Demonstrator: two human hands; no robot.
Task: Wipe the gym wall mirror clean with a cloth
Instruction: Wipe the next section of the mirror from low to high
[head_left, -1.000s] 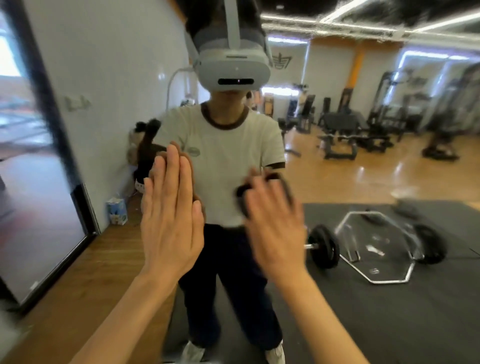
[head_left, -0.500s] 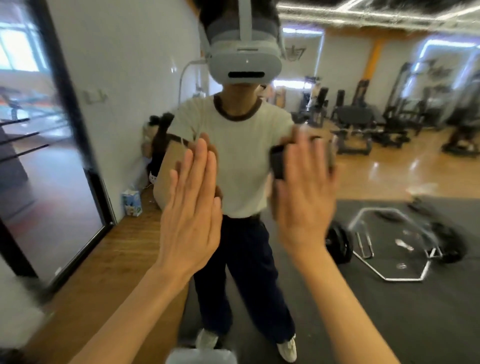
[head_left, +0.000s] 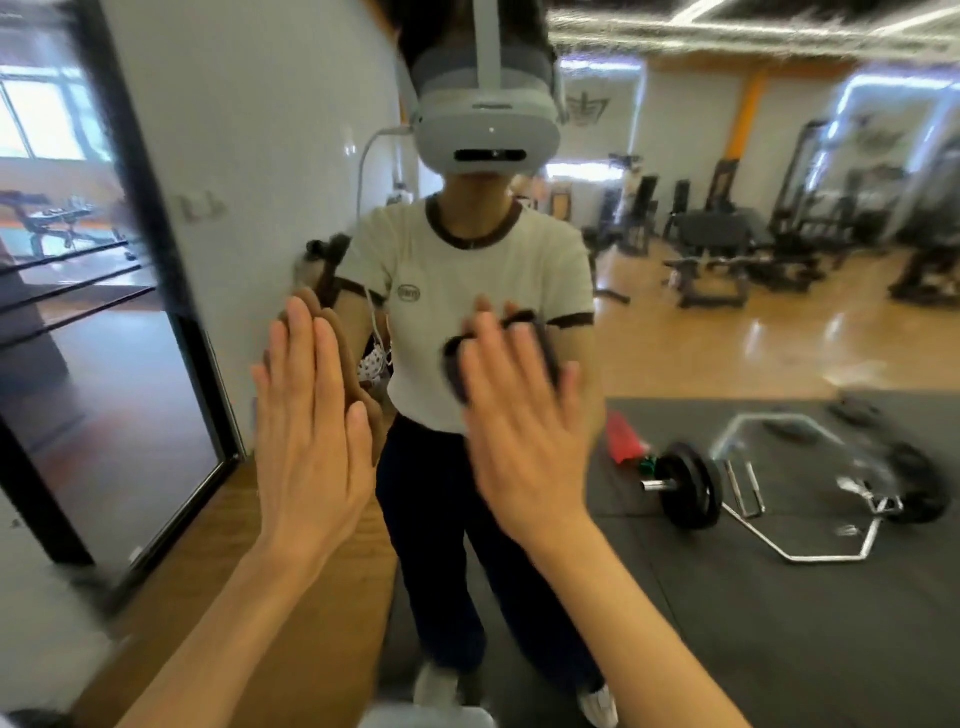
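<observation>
The wall mirror (head_left: 727, 353) fills nearly the whole view and shows my own reflection in a white headset and cream T-shirt. My left hand (head_left: 311, 431) lies flat on the glass with straight fingers, meeting its reflection. My right hand (head_left: 519, 421) presses a dark cloth (head_left: 453, 364) flat against the mirror at chest height, fingers spread and straight. Most of the cloth is hidden behind the hand; its dark edges show around the fingertips.
Reflected in the glass are a hex bar with black plates (head_left: 691, 491) on a black floor mat, a red object (head_left: 623, 436) beside it, and gym machines (head_left: 727, 249) at the back. A dark-framed glass panel (head_left: 130, 364) stands at the left by a white wall.
My right hand swept the cloth up and to the right, then back left and down to chest height. My left hand stayed flat on the glass.
</observation>
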